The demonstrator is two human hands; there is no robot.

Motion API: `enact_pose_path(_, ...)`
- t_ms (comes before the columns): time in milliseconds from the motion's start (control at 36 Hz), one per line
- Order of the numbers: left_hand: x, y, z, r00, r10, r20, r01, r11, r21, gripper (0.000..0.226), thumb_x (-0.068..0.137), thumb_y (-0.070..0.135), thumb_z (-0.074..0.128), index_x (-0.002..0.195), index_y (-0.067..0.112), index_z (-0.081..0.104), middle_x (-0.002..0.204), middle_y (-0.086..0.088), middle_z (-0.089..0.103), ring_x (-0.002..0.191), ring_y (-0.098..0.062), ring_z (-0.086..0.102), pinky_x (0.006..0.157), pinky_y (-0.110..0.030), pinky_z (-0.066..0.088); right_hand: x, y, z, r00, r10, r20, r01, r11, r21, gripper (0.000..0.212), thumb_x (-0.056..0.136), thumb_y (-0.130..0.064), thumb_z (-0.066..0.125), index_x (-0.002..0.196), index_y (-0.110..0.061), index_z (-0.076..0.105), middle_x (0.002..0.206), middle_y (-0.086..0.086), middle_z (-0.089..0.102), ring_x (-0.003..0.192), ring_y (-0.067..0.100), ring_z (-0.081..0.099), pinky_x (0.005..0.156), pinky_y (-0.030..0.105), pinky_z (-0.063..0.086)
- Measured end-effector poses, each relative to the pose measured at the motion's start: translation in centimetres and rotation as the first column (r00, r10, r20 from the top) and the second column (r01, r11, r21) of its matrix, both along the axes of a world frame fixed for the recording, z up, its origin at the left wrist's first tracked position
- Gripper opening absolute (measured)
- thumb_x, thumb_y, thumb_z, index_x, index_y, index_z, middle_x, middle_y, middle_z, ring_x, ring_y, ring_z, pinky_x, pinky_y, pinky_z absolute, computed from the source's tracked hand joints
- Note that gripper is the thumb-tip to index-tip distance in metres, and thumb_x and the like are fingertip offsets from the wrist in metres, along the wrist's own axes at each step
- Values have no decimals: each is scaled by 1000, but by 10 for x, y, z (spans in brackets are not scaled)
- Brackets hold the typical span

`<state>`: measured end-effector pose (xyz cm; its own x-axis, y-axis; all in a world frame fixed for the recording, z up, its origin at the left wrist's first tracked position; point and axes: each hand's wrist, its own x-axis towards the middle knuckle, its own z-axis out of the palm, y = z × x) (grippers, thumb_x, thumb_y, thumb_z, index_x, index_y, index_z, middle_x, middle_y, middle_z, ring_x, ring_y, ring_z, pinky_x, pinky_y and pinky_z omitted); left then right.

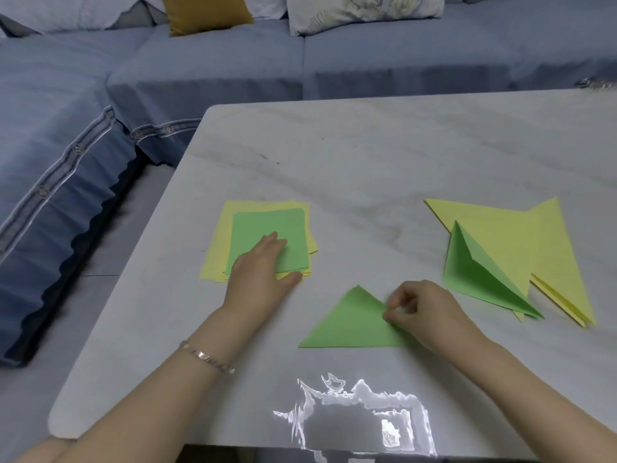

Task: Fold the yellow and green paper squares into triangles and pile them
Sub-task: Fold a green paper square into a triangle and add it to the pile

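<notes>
**Springy folds and a slippery tabletop**

The right hand has its fingers curled, pinching the right corner of the freshly folded green triangle, which lies flat close to the middle of the tabletop's near edge. The left hand lies open, fingers straight, pressing on the stack of squares toward the left edge. It grips nothing.

The likely trouble is the crease. The paper is thin, matte and light, and on the pile of triangles toward the right edge the top green piece gapes open along its fold, one flap lifted. If the held triangle is set there without a firm crease, it may spring open too and sit crooked or slide off.

The tabletop looks smooth, pale and faintly veined, with a hard glare at the near edge, so sheets probably skate on it. The stack is loosely fanned, a smaller green sheet lying on larger yellow ones with corners poking out. A dragging left hand could pull several sheets at once, or skew the rest.
</notes>
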<state>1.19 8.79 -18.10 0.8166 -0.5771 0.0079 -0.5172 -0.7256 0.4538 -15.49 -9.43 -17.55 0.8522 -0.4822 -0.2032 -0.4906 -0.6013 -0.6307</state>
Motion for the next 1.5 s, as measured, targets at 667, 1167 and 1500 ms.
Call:
enact_pose_path(667,14,8,4,977,-202,71,186,965,184,34,92,28,56,124,14,57,124,1,59,113,-21,52,86,-29,40,-10,1,-2,979,-191,69,156,923,351,23,75,-3,68,92,-18,63,63,-4,54,53,4,47,58,16,38)
enact_pose_path(1167,11,17,-6,979,-196,59,189,977,102,43,95,34,48,133,15,49,145,-1,42,137,-16,33,105,-27,28,-13,-88,36,728,-533,431,582,813,20,22,82,3,53,87,-12,68,90,3,69,62,5,53,58,13,37)
enact_pose_path(1500,-14,0,14,971,39,237,10,980,-200,5,72,16,76,73,11,74,76,2,73,68,-22,67,63,-26,47,-15,-54,-3,932,-168,322,310,828,-467,30,67,7,72,96,-1,69,132,36,38,120,55,32,98,61,28)
